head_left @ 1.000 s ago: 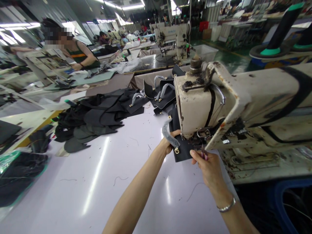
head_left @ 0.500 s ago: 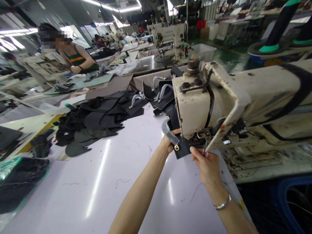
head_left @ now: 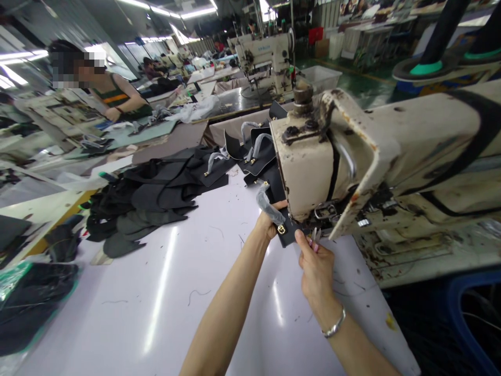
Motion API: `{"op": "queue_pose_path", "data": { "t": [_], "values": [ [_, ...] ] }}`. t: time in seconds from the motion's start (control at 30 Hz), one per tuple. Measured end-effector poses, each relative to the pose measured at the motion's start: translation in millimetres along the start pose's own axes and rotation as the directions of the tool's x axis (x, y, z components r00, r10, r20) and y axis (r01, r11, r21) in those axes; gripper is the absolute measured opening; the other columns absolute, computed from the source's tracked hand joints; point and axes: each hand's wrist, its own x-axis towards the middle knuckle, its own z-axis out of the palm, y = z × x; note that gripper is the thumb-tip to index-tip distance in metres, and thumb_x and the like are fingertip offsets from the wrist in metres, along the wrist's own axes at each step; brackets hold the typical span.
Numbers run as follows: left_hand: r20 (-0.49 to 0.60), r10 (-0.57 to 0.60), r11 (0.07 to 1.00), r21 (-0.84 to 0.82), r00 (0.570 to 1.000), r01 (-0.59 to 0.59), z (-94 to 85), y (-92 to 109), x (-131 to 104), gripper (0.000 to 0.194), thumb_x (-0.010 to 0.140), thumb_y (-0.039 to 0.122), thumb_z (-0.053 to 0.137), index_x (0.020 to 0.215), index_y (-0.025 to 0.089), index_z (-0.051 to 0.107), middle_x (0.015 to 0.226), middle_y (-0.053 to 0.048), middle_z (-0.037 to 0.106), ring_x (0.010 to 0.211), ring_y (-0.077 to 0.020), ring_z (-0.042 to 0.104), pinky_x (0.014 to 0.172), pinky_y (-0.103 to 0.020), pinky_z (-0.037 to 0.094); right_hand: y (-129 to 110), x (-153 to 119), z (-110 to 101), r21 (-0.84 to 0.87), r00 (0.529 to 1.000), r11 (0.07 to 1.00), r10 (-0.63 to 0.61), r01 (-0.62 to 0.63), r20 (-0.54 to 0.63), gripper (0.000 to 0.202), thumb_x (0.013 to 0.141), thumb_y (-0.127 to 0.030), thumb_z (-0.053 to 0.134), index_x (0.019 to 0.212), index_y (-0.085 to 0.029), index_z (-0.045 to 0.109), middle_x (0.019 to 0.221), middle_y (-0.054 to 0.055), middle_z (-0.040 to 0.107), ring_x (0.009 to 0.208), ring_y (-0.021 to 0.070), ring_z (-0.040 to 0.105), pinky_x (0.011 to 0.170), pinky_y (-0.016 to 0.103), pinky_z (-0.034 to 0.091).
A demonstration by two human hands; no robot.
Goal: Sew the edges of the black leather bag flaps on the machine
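Note:
A black panel (head_left: 288,236) with a plastic-wrapped handle (head_left: 266,201) and gold fittings lies under the head of the sewing machine (head_left: 301,167). My left hand (head_left: 270,222) grips the panel at its left side, beneath the handle; its index finger reaches toward the machine and the other fingers are partly hidden. My right hand (head_left: 318,258) is closed around small pink-handled snips (head_left: 314,240), their blades pointing up beside the needle area. Its thumb lies at the panel's right corner.
Black cut pieces (head_left: 156,193) are heaped on the white table (head_left: 211,256) at the left. More panels with wrapped handles (head_left: 258,149) lie behind the machine head. A plastic-wrapped bundle (head_left: 35,297) sits at the left edge. Another person (head_left: 121,96) works farther back.
My right hand has moved left and slightly up, closer to the panel, and the snips' blades now show. My left hand stays on the panel. The view has shifted slightly.

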Motion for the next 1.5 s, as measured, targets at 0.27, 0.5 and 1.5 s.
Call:
{"op": "queue_pose_path", "data": {
  "t": [0.27, 0.5, 1.5],
  "values": [
    [0.004, -0.015, 0.999, -0.044, 1.000, 0.015, -2.7, 2.1, 3.1, 0.012, 0.077, 0.013, 0.075, 0.088, 0.009, 0.075, 0.082, -0.013, 0.081, 0.074, -0.0271, 0.079, 0.085, -0.044, 0.066, -0.1, 1.5, 11.2, 0.083, 0.995, 0.994, -0.064, 0.070, -0.075, 0.069, 0.061, -0.056, 0.091, 0.059, -0.024, 0.030, 0.060, -0.009, 0.028, 0.056, 0.0074, 0.019, 0.047, 0.025, 0.017],
    [-0.082, 0.069, 0.995, -0.064, 0.994, -0.075, -10.8, -4.6, -11.1, 0.012, 0.076, 0.018, 0.078, 0.087, 0.013, 0.074, 0.079, -0.011, 0.079, 0.076, -0.0274, 0.079, 0.081, -0.043, 0.067, 5.3, 3.5, 10.1, 0.040, 0.993, 0.996, -0.082, 0.086, -0.085, 0.062, 0.069, -0.054, 0.088, 0.058, -0.024, 0.034, 0.058, -0.009, 0.029, 0.055, 0.0080, 0.022, 0.047, 0.026, 0.019],
    [-0.078, 0.326, 0.538, 0.835, 0.942, -0.116, -13.0, -81.6, -199.0, 0.043, 0.096, 0.052, 0.062, 0.074, 0.016, 0.072, 0.073, -0.011, 0.074, 0.065, -0.0225, 0.069, 0.064, -0.035, 0.055, -30.4, 37.8, -52.9, -0.461, 0.923, 0.827, -0.165, 0.322, 0.348, 0.048, 0.077, -0.052, 0.071, 0.052, -0.022, 0.043, 0.058, -0.004, 0.030, 0.059, 0.0117, 0.028, 0.055, 0.028, 0.022]
  ]
}}
